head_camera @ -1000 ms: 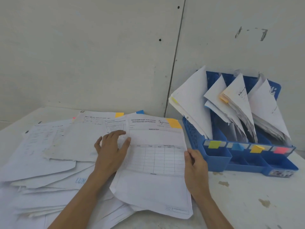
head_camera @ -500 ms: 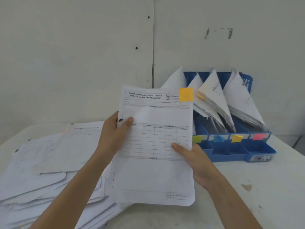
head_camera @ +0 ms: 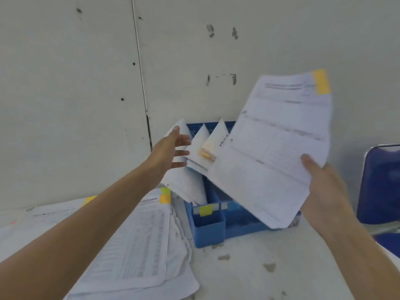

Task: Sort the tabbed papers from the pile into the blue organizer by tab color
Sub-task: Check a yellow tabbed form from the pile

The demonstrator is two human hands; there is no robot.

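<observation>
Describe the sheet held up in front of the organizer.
The sheet is a white printed form with a ruled table, text blurred, two punch holes on its left edge and an orange-yellow tab at its top right corner. It hangs tilted in front of the blue organizer, gripped at its right edge by the right hand alone.

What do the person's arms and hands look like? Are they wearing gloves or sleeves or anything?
No gloves, and no sleeves in view. The left hand and right hand are bare. So are the left forearm and right forearm, as far as the picture reaches. No watch, bracelet or ring shows on the parts that can be seen.
</observation>
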